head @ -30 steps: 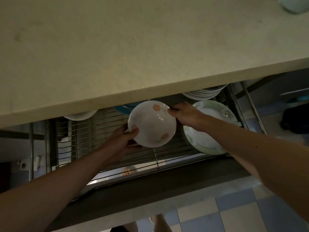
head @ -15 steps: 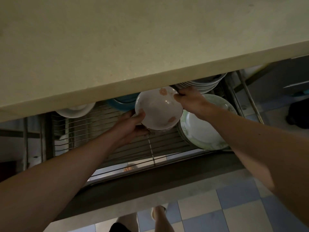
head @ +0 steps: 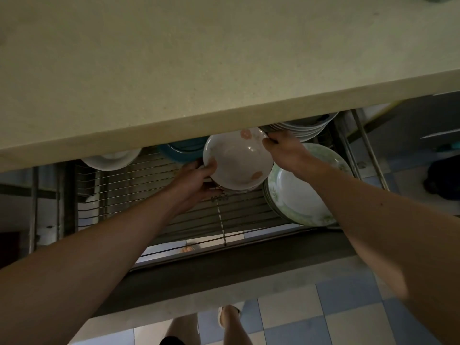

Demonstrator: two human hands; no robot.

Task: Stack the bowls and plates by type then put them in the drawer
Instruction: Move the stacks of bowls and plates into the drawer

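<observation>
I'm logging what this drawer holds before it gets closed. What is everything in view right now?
flowered bowl: one visible on a small stack, white with orange flowers, drawer middle
green-rimmed plates: a stack, white and green, drawer right
white plates: a stack, drawer back right, partly under counter
blue dish: count unclear, drawer back
white dish: one, drawer back left
wire drawer: one, metal, pulled out
counter: one, beige, above
left hand: grips bowl's left rim
right hand: grips bowl's right rim
</observation>
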